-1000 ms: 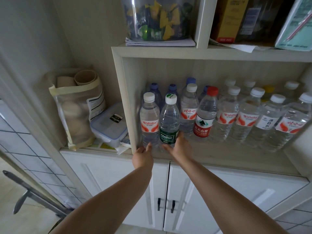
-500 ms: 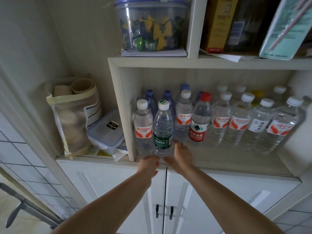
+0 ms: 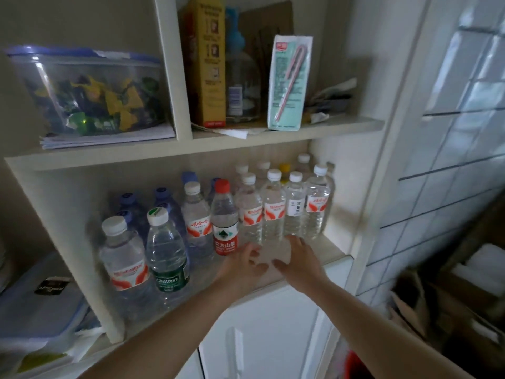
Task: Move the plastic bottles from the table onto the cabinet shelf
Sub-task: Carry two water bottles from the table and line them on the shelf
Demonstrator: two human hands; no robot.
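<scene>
Clear plastic water bottles point(image 3: 273, 212) standing upright in rows on the lower cabinet shelf point(image 3: 332, 248), filling most of the pale wood compartment from left wall to right wall. Front left: white-capped clear bottle with a red-and-white label point(image 3: 124, 258), touching a white-capped clear bottle with a dark green label point(image 3: 166, 255) just to its right. Behind these, several blue-tinted bottles with blue caps point(image 3: 164, 203). Middle of the row: red-capped clear bottle with a red label point(image 3: 224, 222). To the right, more white-capped bottles with red-and-white labels, one with a plain white label point(image 3: 295, 209), and one yellow cap point(image 3: 284, 168) showing at the back. Left hand point(image 3: 243, 265) and right hand point(image 3: 299, 258) both over the front edge of the shelf, close together, in front of the red-labelled bottle and its right neighbours. Fingers of both loosely spread, neither wrapped round a bottle; some motion blur, but both hands look released, holding nothing. Bare strip of shelf visible between the two hands. Upper shelf: round clear plastic tub with a blue lid point(image 3: 87, 88) holding coloured pieces, resting on a stack of papers point(image 3: 109, 138); in the next bay a tall yellow carton point(image 3: 207, 61), a clear glass jar point(image 3: 243, 86) and a pale green flat packet point(image 3: 289, 83) leaning upright. White cabinet doors point(image 3: 273, 329) below the shelf. White tiled wall point(image 3: 451, 132) at right. Clear lidded storage box point(image 3: 41, 305) at lower left, outside the compartment.
</scene>
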